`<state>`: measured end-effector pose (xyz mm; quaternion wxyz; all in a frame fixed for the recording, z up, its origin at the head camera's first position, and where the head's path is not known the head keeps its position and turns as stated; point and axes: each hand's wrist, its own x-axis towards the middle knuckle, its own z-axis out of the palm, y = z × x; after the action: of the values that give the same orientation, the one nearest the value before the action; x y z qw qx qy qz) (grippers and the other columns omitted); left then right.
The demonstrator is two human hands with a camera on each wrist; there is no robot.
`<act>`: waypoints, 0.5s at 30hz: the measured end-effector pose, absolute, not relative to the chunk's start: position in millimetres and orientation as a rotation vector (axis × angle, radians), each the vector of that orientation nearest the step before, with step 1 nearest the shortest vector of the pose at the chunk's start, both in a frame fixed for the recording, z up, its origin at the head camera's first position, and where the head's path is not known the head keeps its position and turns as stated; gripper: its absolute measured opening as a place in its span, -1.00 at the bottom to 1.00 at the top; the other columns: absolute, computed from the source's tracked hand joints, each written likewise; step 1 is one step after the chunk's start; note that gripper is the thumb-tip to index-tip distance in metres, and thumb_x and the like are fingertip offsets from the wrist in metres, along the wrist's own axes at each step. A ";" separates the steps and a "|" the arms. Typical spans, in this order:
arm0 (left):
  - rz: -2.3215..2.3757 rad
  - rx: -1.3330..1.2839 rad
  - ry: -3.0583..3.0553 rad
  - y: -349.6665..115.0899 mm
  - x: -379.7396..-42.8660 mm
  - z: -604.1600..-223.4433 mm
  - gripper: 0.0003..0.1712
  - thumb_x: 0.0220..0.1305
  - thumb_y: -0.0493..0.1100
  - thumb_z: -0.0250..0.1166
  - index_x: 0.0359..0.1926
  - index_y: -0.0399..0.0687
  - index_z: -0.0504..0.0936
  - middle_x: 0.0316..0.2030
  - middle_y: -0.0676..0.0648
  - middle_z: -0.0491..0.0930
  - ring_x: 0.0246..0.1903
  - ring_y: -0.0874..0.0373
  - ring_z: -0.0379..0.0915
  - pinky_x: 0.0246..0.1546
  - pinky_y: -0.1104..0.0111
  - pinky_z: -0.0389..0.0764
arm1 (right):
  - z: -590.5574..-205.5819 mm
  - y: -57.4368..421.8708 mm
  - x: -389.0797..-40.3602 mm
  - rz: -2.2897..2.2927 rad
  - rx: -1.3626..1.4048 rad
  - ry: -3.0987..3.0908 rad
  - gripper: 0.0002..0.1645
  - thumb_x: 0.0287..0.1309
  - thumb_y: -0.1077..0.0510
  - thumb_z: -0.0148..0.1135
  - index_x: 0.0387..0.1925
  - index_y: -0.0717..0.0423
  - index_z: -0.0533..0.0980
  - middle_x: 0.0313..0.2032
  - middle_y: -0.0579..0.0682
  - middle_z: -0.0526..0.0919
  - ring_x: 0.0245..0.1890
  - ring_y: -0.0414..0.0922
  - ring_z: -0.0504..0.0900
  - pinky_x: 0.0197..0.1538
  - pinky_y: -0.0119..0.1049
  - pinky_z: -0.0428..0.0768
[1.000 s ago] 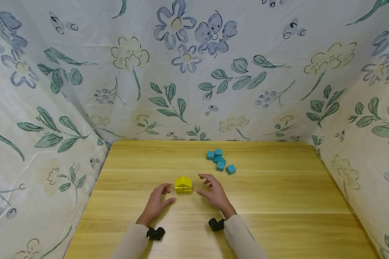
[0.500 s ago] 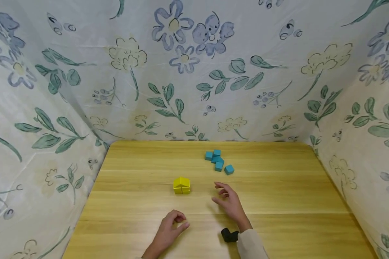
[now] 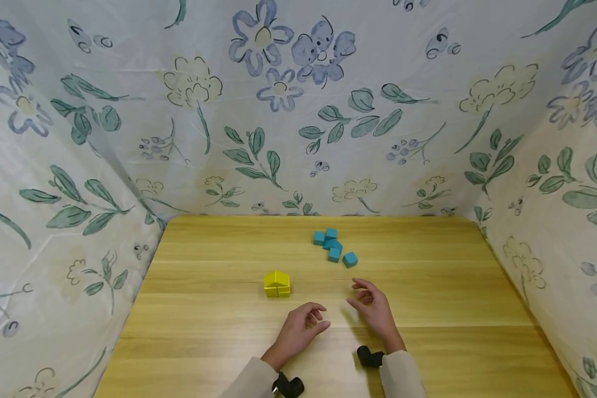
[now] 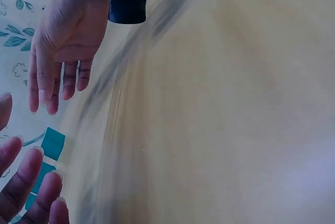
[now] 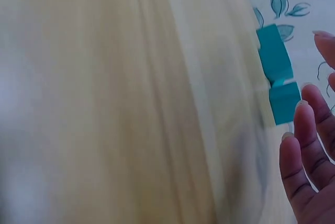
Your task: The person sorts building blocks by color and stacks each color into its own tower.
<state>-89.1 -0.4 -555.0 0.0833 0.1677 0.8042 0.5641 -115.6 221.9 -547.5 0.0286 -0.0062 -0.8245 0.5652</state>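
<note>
On wood-grained tabletop (image 3: 428, 298), angular blue blocks (image 3: 332, 244)

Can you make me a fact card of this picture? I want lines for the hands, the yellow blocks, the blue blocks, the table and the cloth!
Left hand: holding nothing, fingers loosely bent, nearest the yellow blocks
Right hand: holding nothing, fingers loosely bent, nearest the blue blocks
Yellow blocks: put together with a pointed top, like a little house
Blue blocks: loose bunch farther back, one a little apart
Table: wood-grain top
Cloth: pale with flowers and leaves, behind the table and at both sides
</note>
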 end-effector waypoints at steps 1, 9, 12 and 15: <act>1.680 0.488 2.402 4.9 -94.8 -553.4 -0.63 0.26 -0.04 0.33 -0.01 -0.15 0.58 -0.30 0.04 0.58 -0.35 0.30 0.48 -0.28 0.42 0.54 | -547.8 226.1 -119.5 1.735 -0.029 -2.554 -0.42 0.05 0.38 0.37 0.15 0.32 0.46 -0.06 0.24 0.55 -0.22 0.04 0.50 -0.17 -0.38 0.49; 1.686 0.369 2.462 44.6 -138.0 -540.0 -0.59 0.26 -0.04 0.33 0.07 -0.11 0.55 -0.37 0.10 0.61 -0.47 0.35 0.46 -0.42 0.47 0.50 | -547.9 251.6 -158.0 1.644 -0.058 -2.657 -0.46 0.12 0.36 0.32 0.17 0.29 0.45 -0.09 0.24 0.55 -0.26 -0.08 0.51 -0.21 -0.41 0.48; 1.666 0.336 2.528 55.4 -152.1 -535.7 -0.57 0.26 -0.04 0.33 0.08 -0.11 0.54 -0.40 0.10 0.62 -0.52 0.36 0.43 -0.48 0.48 0.49 | -549.4 256.5 -171.2 1.646 -0.085 -2.690 -0.46 0.14 0.33 0.31 0.18 0.26 0.45 -0.10 0.23 0.55 -0.30 -0.08 0.50 -0.27 -0.38 0.47; 1.627 0.315 2.597 62.8 -163.9 -531.9 -0.55 0.26 -0.03 0.33 0.10 -0.12 0.53 -0.41 0.07 0.64 -0.56 0.35 0.44 -0.51 0.47 0.47 | -551.7 259.5 -183.2 1.629 -0.072 -2.715 -0.47 0.15 0.32 0.32 0.18 0.25 0.46 -0.13 0.22 0.56 -0.35 -0.09 0.49 -0.32 -0.37 0.45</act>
<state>-163.9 62.8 -531.9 0.0304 0.1021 0.8425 0.5280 -183.2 259.5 -551.7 -0.0129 -0.0229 -0.8572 0.5143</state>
